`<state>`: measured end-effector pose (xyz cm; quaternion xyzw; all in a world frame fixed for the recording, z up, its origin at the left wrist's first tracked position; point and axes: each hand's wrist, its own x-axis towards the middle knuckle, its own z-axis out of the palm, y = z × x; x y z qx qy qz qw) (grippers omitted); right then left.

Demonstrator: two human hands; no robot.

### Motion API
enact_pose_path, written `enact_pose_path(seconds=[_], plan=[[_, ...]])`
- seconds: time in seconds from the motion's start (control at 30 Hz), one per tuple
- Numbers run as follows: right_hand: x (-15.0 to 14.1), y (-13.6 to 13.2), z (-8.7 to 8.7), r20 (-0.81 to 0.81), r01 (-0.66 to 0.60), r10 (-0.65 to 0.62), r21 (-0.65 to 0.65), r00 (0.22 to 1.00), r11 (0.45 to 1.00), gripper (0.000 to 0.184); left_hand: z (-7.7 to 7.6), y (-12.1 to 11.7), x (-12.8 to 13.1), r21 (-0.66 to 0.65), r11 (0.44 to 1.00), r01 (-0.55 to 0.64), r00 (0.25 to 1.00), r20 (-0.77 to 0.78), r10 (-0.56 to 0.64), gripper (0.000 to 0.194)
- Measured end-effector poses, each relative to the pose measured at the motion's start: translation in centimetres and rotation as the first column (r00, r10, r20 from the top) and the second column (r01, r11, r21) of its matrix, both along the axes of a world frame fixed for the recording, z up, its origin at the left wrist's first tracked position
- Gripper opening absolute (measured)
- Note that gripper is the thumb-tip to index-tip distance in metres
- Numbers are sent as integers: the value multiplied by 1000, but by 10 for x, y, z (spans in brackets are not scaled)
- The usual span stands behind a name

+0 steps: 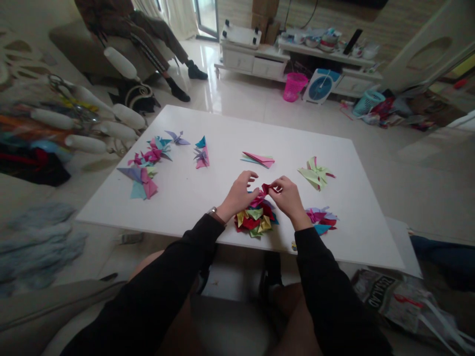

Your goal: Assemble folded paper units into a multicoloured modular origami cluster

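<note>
A white low table [208,198] lies in front of me. My left hand [239,194] and my right hand [288,197] meet near its front edge, above a pile of folded coloured papers [256,220]. Both pinch a small red folded paper [264,188] between their fingertips. The left hand's fingers are curled, with the thumb and forefinger at the paper's left end. A watch sits on my left wrist [213,211].
Other folded paper groups lie on the table: purple and pink ones [146,168] at left, a pink-blue one [201,154], a flat pink one [260,159], green ones [316,174], and a mixed heap [321,219] at right. A seated person's legs [178,64] show at the far left.
</note>
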<state>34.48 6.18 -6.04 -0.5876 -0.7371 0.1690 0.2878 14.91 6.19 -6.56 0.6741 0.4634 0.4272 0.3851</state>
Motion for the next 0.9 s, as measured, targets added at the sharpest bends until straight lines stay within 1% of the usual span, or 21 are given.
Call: enact_pose_path(seconds=[0.07,0.1,0.17,0.27,0.37,0.5,0.73,0.9], plan=[[15,2,-3,92,125,-122,-20,988,992,8,1,4,-2,-13,996,-83,996,4,84,29],[22,3,-4,139,169,-161,-51,977,984,7,1,6,-3,-21,993,-115,993,9,115,28],[34,3,-8,218,227,-195,-136,956,964,7,-1,10,-6,-37,988,-150,988,18,151,27],[41,1,-15,315,270,-191,-233,930,934,9,-4,14,-8,-52,985,-167,986,17,168,26],[39,1,-21,377,282,-163,-285,912,916,12,-8,17,-8,-61,983,-174,985,13,175,26],[33,2,-27,399,290,-139,-346,906,892,14,-11,18,-7,-58,984,-171,985,13,172,25],[25,3,-33,412,299,-133,-370,901,879,19,-10,18,-9,-74,983,-170,985,-3,170,24],[25,2,-34,417,278,-118,-348,901,895,22,-10,18,-11,-72,982,-173,985,-11,172,24]])
